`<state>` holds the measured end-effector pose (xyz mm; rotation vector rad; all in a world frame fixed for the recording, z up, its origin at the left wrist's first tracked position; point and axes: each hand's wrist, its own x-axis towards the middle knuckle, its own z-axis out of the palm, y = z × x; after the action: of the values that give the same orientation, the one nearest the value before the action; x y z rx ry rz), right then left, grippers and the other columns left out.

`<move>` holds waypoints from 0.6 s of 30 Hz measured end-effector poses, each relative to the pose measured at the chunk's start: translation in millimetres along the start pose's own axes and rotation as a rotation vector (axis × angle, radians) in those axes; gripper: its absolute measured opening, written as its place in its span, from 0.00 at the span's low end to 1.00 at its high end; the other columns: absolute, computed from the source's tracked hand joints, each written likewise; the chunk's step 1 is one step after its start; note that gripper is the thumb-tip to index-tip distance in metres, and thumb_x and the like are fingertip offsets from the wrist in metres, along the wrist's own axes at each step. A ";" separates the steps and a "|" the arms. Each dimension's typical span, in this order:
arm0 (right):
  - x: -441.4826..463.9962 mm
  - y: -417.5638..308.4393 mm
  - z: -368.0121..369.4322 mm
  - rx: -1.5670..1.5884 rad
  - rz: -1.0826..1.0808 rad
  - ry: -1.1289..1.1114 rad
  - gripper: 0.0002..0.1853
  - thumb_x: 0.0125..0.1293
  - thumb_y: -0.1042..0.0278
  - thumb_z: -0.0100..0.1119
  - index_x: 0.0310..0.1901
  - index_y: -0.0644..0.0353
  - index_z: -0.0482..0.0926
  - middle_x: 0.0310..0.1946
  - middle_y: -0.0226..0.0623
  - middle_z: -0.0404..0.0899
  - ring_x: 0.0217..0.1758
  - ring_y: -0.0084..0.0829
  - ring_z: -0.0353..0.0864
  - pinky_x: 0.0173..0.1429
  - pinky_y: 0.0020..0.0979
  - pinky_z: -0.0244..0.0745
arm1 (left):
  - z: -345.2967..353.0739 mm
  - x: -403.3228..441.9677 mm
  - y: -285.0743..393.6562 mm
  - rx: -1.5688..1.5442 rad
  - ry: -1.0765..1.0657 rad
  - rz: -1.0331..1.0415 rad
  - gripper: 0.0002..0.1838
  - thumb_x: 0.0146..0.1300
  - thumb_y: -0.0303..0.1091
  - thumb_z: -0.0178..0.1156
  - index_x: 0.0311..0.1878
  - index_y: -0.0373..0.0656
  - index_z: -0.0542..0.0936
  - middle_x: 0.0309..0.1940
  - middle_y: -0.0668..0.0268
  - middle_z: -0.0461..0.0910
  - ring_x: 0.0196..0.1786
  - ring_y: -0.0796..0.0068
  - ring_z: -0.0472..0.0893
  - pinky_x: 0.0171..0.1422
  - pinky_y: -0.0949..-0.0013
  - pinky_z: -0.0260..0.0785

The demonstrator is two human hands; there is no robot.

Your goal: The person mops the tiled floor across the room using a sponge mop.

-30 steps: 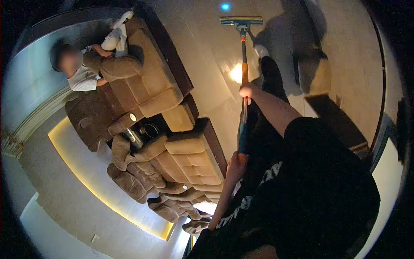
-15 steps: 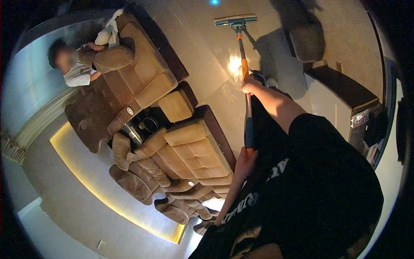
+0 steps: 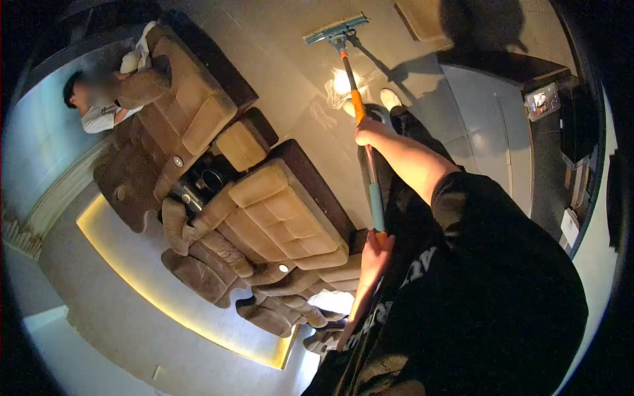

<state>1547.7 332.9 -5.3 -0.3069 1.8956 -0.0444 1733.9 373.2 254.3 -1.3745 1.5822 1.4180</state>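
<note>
A long-handled mop (image 3: 376, 201) runs from my body to the floor. Its wide teal head (image 3: 335, 30) rests on the tiles near the top of the view. My right hand (image 3: 370, 132) is wrapped around the middle of the pole, just below the orange grip section. Closer to my body, my left hand (image 3: 378, 245) grips the orange end of the handle, below the teal sleeve. The fingers of both hands are closed and partly hidden.
Brown padded recliner sofas (image 3: 284, 218) line the left side, where a person (image 3: 99, 115) sits. A dark-topped cabinet (image 3: 492, 125) stands to the right, with a small lit screen (image 3: 543, 101) beside it. My shoes (image 3: 391, 99) are on the shiny tiled floor (image 3: 290, 86).
The mop head has moved left, and its pole now leans more. Both hands keep hold of it. My view has shifted, showing more of my shoes and the small screen.
</note>
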 end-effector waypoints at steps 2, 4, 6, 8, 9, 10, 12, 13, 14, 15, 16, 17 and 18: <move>-0.9 16.0 18.3 0.064 0.049 -0.079 0.15 0.56 0.61 0.52 0.42 0.61 0.73 0.30 0.37 0.80 0.31 0.29 0.81 0.32 0.28 0.75 | 15.7 -11.1 -32.7 -0.046 -0.001 0.011 0.14 0.55 0.33 0.57 0.38 0.36 0.66 0.26 0.58 0.72 0.30 0.76 0.70 0.35 0.71 0.64; -22.8 21.5 19.1 0.128 0.126 -0.184 0.16 0.56 0.62 0.51 0.42 0.63 0.73 0.26 0.34 0.80 0.31 0.26 0.81 0.37 0.27 0.74 | 24.9 -23.9 -50.7 -0.105 0.007 0.037 0.14 0.55 0.33 0.57 0.39 0.36 0.66 0.25 0.58 0.72 0.30 0.74 0.71 0.35 0.71 0.64; -35.4 32.8 41.3 0.068 0.095 -0.194 0.15 0.56 0.62 0.50 0.42 0.63 0.73 0.26 0.33 0.80 0.31 0.25 0.81 0.36 0.26 0.74 | 35.7 -39.0 -69.1 -0.100 0.021 0.063 0.14 0.55 0.34 0.56 0.40 0.35 0.67 0.25 0.58 0.72 0.30 0.73 0.71 0.36 0.70 0.64; -49.8 45.9 68.7 0.021 0.080 -0.179 0.15 0.56 0.63 0.49 0.42 0.63 0.73 0.26 0.32 0.80 0.30 0.24 0.81 0.35 0.26 0.74 | 45.3 -54.8 -89.5 -0.026 0.030 0.101 0.14 0.56 0.34 0.55 0.40 0.35 0.67 0.25 0.57 0.72 0.30 0.71 0.72 0.36 0.69 0.64; -59.6 52.1 83.9 0.004 0.081 -0.159 0.15 0.56 0.64 0.49 0.42 0.63 0.73 0.26 0.32 0.80 0.30 0.24 0.81 0.35 0.26 0.74 | 51.3 -62.9 -103.0 -0.015 0.030 0.094 0.14 0.55 0.34 0.55 0.40 0.35 0.67 0.25 0.57 0.72 0.30 0.70 0.72 0.36 0.69 0.64; -69.2 58.1 100.1 -0.012 0.081 -0.139 0.15 0.56 0.64 0.48 0.43 0.63 0.73 0.26 0.32 0.80 0.30 0.24 0.81 0.34 0.26 0.74 | 57.2 -71.4 -118.1 -0.003 0.030 0.086 0.15 0.55 0.34 0.55 0.41 0.35 0.67 0.26 0.56 0.73 0.30 0.69 0.73 0.37 0.69 0.64; -80.5 69.9 132.8 -0.045 0.057 -0.124 0.14 0.56 0.65 0.48 0.41 0.64 0.73 0.26 0.32 0.80 0.28 0.25 0.80 0.32 0.26 0.74 | 69.4 -81.3 -156.6 0.030 0.019 0.048 0.16 0.54 0.34 0.56 0.41 0.35 0.67 0.27 0.55 0.73 0.32 0.64 0.74 0.38 0.66 0.65; -87.5 80.7 155.5 -0.068 0.039 -0.143 0.14 0.56 0.65 0.47 0.40 0.64 0.73 0.25 0.33 0.79 0.26 0.26 0.80 0.30 0.27 0.75 | 80.6 -89.6 -180.6 0.023 0.033 0.055 0.17 0.53 0.34 0.56 0.42 0.35 0.66 0.27 0.54 0.73 0.32 0.62 0.74 0.38 0.66 0.65; -93.2 91.0 178.8 -0.092 0.021 -0.162 0.13 0.57 0.64 0.47 0.38 0.64 0.74 0.25 0.34 0.79 0.24 0.27 0.80 0.29 0.28 0.75 | 92.0 -97.3 -203.7 0.016 0.048 0.062 0.17 0.53 0.34 0.56 0.42 0.35 0.66 0.27 0.53 0.73 0.33 0.61 0.75 0.39 0.65 0.65; -95.8 100.5 202.9 -0.082 0.005 -0.122 0.13 0.56 0.65 0.47 0.37 0.64 0.75 0.25 0.34 0.79 0.24 0.27 0.79 0.28 0.28 0.75 | 102.0 -104.1 -226.5 0.009 0.062 0.069 0.17 0.53 0.34 0.57 0.42 0.35 0.66 0.28 0.53 0.74 0.34 0.59 0.75 0.39 0.64 0.65; -97.2 108.8 225.2 -0.072 -0.011 -0.082 0.12 0.56 0.65 0.46 0.37 0.63 0.75 0.25 0.33 0.79 0.24 0.27 0.79 0.28 0.28 0.74 | 109.1 -108.8 -248.5 0.002 0.049 0.073 0.17 0.53 0.34 0.56 0.42 0.35 0.66 0.28 0.52 0.74 0.34 0.58 0.75 0.39 0.64 0.65; -100.9 115.8 242.3 -0.063 -0.028 -0.042 0.12 0.56 0.66 0.46 0.36 0.62 0.76 0.25 0.33 0.79 0.24 0.27 0.79 0.28 0.28 0.74 | 113.2 -112.4 -265.8 -0.004 0.036 0.077 0.17 0.53 0.34 0.56 0.43 0.35 0.66 0.28 0.52 0.74 0.35 0.57 0.75 0.40 0.63 0.65; -103.9 121.1 256.3 -0.046 0.008 -0.080 0.12 0.55 0.66 0.46 0.35 0.62 0.76 0.25 0.34 0.79 0.24 0.27 0.79 0.28 0.28 0.74 | 116.8 -116.3 -280.7 -0.010 0.023 0.081 0.17 0.52 0.33 0.56 0.43 0.36 0.66 0.28 0.51 0.74 0.35 0.56 0.75 0.40 0.63 0.65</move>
<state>1795.6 504.7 -19.1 -0.3279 1.8202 0.0162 2007.7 548.8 240.1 -1.3507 1.6643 1.4640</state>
